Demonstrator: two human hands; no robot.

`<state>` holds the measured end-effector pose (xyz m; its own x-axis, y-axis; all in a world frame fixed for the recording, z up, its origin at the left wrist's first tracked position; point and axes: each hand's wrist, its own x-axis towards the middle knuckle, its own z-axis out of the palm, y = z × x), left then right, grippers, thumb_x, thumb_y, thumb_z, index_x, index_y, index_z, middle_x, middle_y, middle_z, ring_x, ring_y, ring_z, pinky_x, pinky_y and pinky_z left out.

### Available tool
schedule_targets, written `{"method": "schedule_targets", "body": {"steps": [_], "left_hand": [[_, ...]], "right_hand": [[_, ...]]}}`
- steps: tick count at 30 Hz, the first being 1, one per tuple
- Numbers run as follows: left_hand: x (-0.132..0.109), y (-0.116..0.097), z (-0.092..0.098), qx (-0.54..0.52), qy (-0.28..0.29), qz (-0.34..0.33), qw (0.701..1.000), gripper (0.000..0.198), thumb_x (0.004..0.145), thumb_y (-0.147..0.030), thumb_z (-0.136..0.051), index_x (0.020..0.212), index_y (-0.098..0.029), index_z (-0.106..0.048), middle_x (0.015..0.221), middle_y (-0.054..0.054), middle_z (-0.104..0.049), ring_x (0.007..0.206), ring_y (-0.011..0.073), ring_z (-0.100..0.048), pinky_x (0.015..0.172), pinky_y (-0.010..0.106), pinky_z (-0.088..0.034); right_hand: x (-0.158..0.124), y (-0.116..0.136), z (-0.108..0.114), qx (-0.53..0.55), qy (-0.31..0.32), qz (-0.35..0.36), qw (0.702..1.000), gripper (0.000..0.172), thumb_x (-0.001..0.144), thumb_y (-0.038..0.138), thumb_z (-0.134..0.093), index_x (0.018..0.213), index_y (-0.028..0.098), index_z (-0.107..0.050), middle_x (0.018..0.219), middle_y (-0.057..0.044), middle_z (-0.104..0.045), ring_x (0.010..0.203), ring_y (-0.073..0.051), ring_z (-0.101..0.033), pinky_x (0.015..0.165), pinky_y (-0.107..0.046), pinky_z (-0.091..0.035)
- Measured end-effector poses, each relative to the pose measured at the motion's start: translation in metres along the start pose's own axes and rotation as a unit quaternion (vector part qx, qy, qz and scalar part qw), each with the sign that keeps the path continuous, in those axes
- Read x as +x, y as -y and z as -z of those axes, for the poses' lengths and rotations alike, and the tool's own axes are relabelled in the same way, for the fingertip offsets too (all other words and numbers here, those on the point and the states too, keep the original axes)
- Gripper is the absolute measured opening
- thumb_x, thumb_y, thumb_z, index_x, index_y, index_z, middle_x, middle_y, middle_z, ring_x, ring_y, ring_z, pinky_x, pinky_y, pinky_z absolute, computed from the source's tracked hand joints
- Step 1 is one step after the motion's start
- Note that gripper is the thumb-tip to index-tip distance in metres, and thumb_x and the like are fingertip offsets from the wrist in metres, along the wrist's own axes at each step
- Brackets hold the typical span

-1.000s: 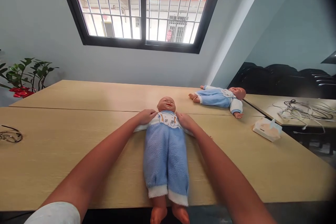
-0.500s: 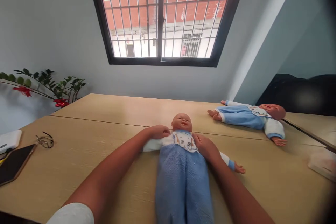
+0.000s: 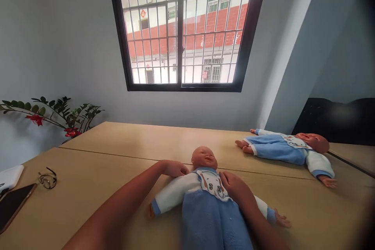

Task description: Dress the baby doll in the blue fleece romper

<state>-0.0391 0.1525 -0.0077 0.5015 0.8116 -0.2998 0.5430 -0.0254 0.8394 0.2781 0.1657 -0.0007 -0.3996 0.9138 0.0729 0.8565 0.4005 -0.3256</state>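
A baby doll (image 3: 215,215) lies on its back on the table, head toward the window. It wears blue trousers and a white top with an animal-face bib. My left hand (image 3: 175,168) is at the doll's shoulder on the left, fingers curled against the cloth beside the neck. My right hand (image 3: 234,185) grips the other shoulder, its thumb along the bib's edge and its fingers partly hidden. Both doll arms stretch outward, and its lower legs fall outside the view.
A second, similarly dressed doll (image 3: 275,148) lies sideways at the back right. Glasses (image 3: 47,179), a dark phone (image 3: 16,203) and a white object (image 3: 11,177) are on the left of the wooden table (image 3: 131,136). A potted plant (image 3: 68,115) stands beyond the far left corner.
The view has tilted upward, so everything sits lower in the picture. My left forearm has shifted off the doll's arm, which now shows down to its hand. Both hands stay at the shoulders.
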Motion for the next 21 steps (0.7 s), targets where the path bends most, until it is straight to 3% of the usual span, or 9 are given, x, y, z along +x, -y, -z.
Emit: {"method": "schedule_targets", "body": {"steps": [7,10,13,18,21], "left_hand": [[0.004,0.017,-0.040,0.003,-0.232,-0.059,0.971,0.036,0.087,-0.048,-0.065,0.099,-0.015,-0.073,0.102,0.008,-0.076,0.091,0.0207,-0.067,0.079,0.030,-0.050],[0.003,0.019,-0.049,0.018,-0.291,-0.062,0.955,0.037,0.090,-0.048,-0.059,0.097,-0.014,-0.072,0.098,0.010,-0.075,0.086,0.0196,-0.064,0.073,0.029,-0.048],[-0.001,0.018,-0.050,0.043,-0.294,-0.059,0.953,0.031,0.087,-0.042,-0.062,0.093,-0.014,-0.074,0.091,0.007,-0.075,0.077,0.0168,-0.060,0.066,0.027,-0.044],[-0.013,0.016,-0.046,0.090,-0.213,-0.058,0.971,0.024,0.071,-0.028,-0.070,0.091,-0.017,-0.077,0.083,0.001,-0.075,0.070,0.0148,-0.058,0.061,0.024,-0.040],[-0.015,0.016,-0.046,0.119,-0.196,-0.057,0.972,0.018,0.070,-0.026,-0.068,0.084,-0.018,-0.076,0.077,-0.001,-0.073,0.069,0.0149,-0.058,0.062,0.025,-0.038]], "right_hand": [[0.000,0.001,-0.002,-0.023,-0.004,-0.001,1.000,0.045,0.110,0.035,-0.030,0.096,0.020,-0.070,0.107,-0.012,-0.078,0.100,-0.026,-0.072,0.080,-0.031,-0.043],[-0.001,0.002,-0.002,-0.025,-0.006,-0.008,1.000,0.046,0.110,0.036,-0.030,0.096,0.021,-0.070,0.108,-0.012,-0.078,0.101,-0.026,-0.072,0.080,-0.031,-0.042],[-0.003,0.002,-0.002,-0.015,-0.013,-0.010,1.000,0.047,0.110,0.038,-0.029,0.094,0.021,-0.070,0.106,-0.012,-0.078,0.100,-0.026,-0.072,0.079,-0.032,-0.043],[-0.004,0.002,-0.003,-0.012,-0.017,-0.025,0.999,0.045,0.109,0.038,-0.030,0.097,0.021,-0.071,0.106,-0.012,-0.079,0.100,-0.027,-0.072,0.078,-0.033,-0.043],[-0.003,0.002,-0.002,-0.019,-0.015,-0.032,0.999,0.043,0.108,0.036,-0.032,0.097,0.021,-0.071,0.107,-0.012,-0.079,0.101,-0.027,-0.072,0.079,-0.033,-0.043]]}}
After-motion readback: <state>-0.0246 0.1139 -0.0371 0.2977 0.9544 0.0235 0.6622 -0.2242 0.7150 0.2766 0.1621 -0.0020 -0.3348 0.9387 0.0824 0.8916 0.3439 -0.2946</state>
